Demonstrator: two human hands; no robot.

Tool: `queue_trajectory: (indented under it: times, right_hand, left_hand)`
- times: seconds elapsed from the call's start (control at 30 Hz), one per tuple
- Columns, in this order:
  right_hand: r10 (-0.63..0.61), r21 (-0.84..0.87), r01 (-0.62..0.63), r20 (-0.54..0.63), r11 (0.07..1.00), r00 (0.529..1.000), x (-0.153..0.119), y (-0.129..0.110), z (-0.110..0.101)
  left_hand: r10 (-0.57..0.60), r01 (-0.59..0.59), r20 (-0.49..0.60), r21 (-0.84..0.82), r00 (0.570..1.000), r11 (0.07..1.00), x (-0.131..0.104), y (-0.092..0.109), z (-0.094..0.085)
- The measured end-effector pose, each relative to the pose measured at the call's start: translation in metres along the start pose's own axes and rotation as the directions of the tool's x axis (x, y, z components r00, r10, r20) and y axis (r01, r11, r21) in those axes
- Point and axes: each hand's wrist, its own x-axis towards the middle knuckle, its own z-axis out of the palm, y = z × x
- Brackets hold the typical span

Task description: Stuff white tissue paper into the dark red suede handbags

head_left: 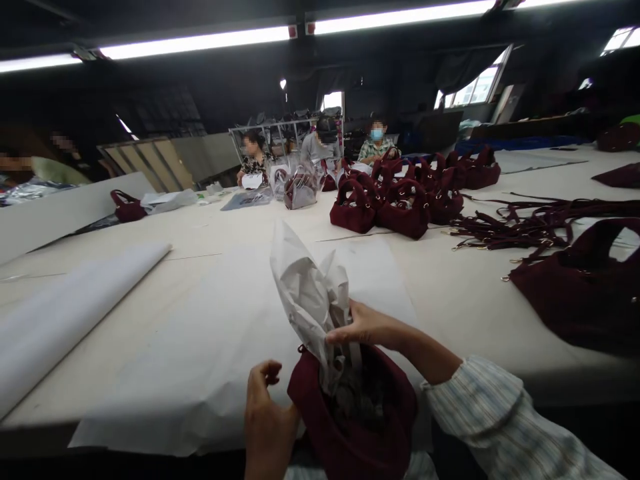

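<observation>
- The tabletop (pixel 210 233) is stretching wide and pale across the room, carrying everything described here.
- A large sheet of white paper (pixel 200 347) is lying flat on it, reaching to the near edge, and a roll of white paper (pixel 65 313) is lying at the left.
- A flat dark-red bag (pixel 580 287) is resting at the right, with a tangle of dark-red straps (pixel 525 227) just beyond it.
- A cluster of finished dark-red bags (pixel 400 200) is standing further back in the middle, and seated people (pixel 320 150) are working at the far end.
- The dark-red bag in hand (pixel 355 427) is sitting at the near edge, mouth open upward, between the two hands.
- Crumpled white tissue paper (pixel 310 293) is sticking up out of that bag's mouth, its lower end inside.
- The right hand (pixel 367 327), in a striped sleeve (pixel 500 413), is pinching the tissue paper at the bag's mouth, fingers closed on it.
- The left hand (pixel 267 407) is gripping the bag's left rim, fingers curled around it.
</observation>
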Motion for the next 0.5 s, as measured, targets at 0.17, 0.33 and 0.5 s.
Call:
queue_trajectory:
  times: [0.17,0.33,0.5]
  right_hand:
    - [0.116,0.253,-0.147,0.135,0.956,0.984,0.026,0.001,-0.005]
    - [0.030,0.072,-0.032,0.035,0.997,0.999,0.030,-0.007,0.029]
    - [-0.117,-0.031,0.122,-0.586,0.992,0.802,-0.014,0.019,0.048]
  left_hand:
    - [0.247,-0.206,0.320,-0.156,0.915,0.966,0.025,0.017,0.024]
    - [0.215,-0.211,0.122,-0.048,0.969,0.976,0.023,0.018,0.047]
    - [0.090,-0.074,0.137,-0.118,0.987,0.990,0.039,0.011,0.040]
